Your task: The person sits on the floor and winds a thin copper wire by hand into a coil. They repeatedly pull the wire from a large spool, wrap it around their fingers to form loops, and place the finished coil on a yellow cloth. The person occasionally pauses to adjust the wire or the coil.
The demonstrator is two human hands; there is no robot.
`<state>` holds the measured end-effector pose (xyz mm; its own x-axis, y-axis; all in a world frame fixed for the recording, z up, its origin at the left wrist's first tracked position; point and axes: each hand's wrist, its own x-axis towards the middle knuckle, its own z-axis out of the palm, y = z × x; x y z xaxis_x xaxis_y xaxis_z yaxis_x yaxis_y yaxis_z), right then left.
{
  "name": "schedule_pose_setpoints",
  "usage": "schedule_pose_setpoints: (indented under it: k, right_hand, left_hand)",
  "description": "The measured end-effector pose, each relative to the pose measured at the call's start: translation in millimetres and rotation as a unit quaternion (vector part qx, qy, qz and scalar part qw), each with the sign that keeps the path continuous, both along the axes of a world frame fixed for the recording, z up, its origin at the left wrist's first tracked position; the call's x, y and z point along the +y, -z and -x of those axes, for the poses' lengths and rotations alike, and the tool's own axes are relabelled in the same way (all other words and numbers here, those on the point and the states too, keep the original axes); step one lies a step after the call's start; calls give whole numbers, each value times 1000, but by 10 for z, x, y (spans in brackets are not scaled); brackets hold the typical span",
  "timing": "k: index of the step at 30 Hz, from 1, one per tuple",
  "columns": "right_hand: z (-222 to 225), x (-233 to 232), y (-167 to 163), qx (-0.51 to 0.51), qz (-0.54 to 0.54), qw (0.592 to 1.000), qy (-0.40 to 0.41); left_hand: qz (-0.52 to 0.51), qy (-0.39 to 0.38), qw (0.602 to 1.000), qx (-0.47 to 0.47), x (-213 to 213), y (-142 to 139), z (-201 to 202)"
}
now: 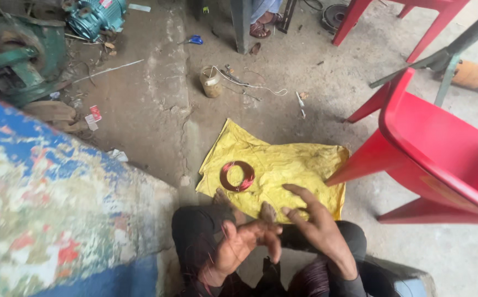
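We see both hands held low over the knees, and neither grips anything. Our left hand point(239, 245) is turned palm up with the fingers loosely spread and slightly curled. Our right hand point(316, 220) lies palm down, its fingers splayed open and pointing toward about ten o'clock.

The copper wire coil point(237, 176) — a reddish ring — lies flat on the yellow cloth point(299, 165), which is spread on the concrete floor point(156, 93). Being a ring lying flat, it has no long axis to speak of; it presents the same rim from every side.

From the left hand the coil sits at roughly twelve o'clock, near and straight ahead. From the right hand it lies at about ten o'clock, a little farther and across the cloth. We judge the two about evenly placed, though the right fingertips — already stretched out over the cloth — point toward the ring.

A red plastic chair point(442, 148) stands at three o'clock, well apart from the coil.
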<state>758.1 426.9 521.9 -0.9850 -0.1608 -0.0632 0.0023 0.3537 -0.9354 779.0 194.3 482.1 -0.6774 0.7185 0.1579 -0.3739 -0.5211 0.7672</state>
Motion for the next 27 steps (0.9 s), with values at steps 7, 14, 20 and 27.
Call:
schedule_pose_setpoints:
  k: [7, 14, 20, 27]
  right_hand:
    - [-2422, 724, -1313, -109, -120, 986, -26]
    - [-2706, 1641, -2051, -66, -149, 978, 129]
    - [-2790, 2046, -2430, 62, -54, 990, 114]
    - [-3119, 2165, -2604, -111, 144, 979, -90]
  left_hand:
    - [-21, 60, 995, -80, 307, -761, -2511]
    - [-12, 84, 992, -96, 898, -1339, -2718]
    - [109, 87, 990, 33, 1707, -2085, -2450]
    - [410, -278, 826, 269, 2614, -2583, -2593]
